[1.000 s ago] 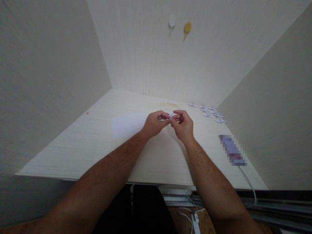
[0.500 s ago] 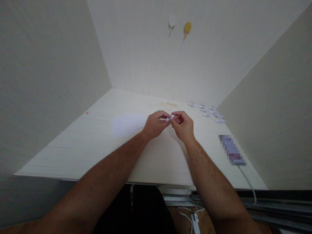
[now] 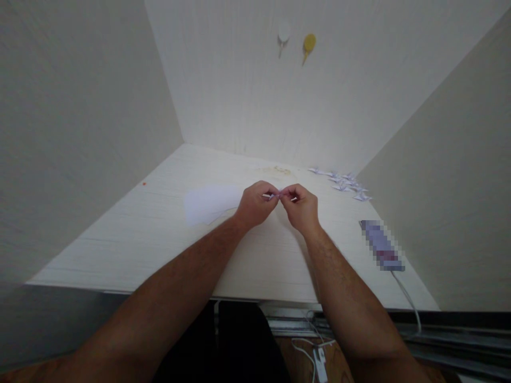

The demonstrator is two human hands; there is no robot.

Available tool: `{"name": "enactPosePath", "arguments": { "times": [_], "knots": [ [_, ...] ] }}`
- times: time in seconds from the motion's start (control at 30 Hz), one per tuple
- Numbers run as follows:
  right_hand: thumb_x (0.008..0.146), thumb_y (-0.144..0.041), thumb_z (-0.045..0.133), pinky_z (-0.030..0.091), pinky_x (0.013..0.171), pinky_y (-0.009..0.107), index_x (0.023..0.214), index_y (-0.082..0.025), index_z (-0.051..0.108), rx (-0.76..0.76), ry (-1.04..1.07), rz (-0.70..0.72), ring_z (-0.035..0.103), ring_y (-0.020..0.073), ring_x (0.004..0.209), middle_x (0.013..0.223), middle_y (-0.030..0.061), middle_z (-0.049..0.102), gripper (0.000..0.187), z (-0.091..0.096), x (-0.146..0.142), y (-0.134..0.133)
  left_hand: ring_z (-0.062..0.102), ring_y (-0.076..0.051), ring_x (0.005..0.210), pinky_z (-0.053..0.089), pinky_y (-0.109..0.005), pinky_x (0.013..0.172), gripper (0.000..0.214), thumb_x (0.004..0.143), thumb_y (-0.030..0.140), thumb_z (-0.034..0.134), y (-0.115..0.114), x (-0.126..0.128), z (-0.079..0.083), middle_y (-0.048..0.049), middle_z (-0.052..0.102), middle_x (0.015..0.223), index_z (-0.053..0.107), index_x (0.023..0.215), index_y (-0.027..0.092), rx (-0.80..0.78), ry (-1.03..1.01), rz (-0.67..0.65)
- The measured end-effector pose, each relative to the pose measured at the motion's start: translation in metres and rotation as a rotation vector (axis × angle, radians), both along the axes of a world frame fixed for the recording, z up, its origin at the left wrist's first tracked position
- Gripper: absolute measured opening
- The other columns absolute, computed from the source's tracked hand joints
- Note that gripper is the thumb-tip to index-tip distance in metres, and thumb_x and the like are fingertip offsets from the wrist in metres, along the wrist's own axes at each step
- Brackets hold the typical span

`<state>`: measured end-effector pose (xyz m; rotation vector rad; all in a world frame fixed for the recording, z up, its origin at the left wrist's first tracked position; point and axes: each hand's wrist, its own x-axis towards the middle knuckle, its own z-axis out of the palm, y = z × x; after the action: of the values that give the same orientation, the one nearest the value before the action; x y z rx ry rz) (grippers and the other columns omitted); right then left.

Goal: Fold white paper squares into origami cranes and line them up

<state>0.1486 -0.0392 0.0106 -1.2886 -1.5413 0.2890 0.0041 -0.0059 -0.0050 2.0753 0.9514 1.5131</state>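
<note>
Pale walls (image 3: 239, 96) enclose a white, faintly streaked counter (image 3: 120, 229) on three sides. At left is an orange speck (image 3: 144, 183), then white paper (image 3: 209, 203). Mid-counter, left hand (image 3: 255, 206) and right hand (image 3: 302, 210) meet, fingers pinched narrowly on a small paper piece (image 3: 272, 197), mostly hidden. Rightward, folded paper shapes (image 3: 346, 183) sit near the back corner; a device (image 3: 381, 246), its display pixelated beyond reading, trails a cable (image 3: 407, 301).

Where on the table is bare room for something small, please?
Bare patches: left of the white paper, toward the front edge; and between the forearms. Crowded: far right corner, with folded papers; nearer, a pixelated device.
</note>
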Motion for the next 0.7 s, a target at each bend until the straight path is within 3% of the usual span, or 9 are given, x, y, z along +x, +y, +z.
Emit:
{"name": "enactPosePath", "arguments": {
  "times": [0.33,0.7],
  "knots": [
    [0.078,-0.027,0.062,0.047,0.062,0.029,0.075,-0.020,0.067,0.028,-0.181,-0.116,0.060,0.0158,0.064,0.070,0.0011,0.066,0.009,-0.0057,0.0025,0.0010,0.061,-0.015,0.076,0.052,-0.025,0.066,0.004,0.076,0.017,0.062,-0.0013,0.0024,-0.0003,-0.0036,0.066,0.079,0.065,0.075,0.017,-0.004,0.046,0.047],
    [0.084,-0.023,0.056,0.051,0.070,0.031,0.076,-0.023,0.069,0.156,-0.342,-0.055,0.064,0.0179,0.073,0.078,0.0031,0.071,0.015,-0.0058,0.0062,0.0011,0.065,-0.016,0.073,0.055,-0.030,0.069,0.010,0.076,0.023,0.062,-0.0023,0.0093,-0.0011,-0.0034,0.070,0.074,0.070,0.072,0.017,-0.289,-0.099,0.056]
  ]
}}
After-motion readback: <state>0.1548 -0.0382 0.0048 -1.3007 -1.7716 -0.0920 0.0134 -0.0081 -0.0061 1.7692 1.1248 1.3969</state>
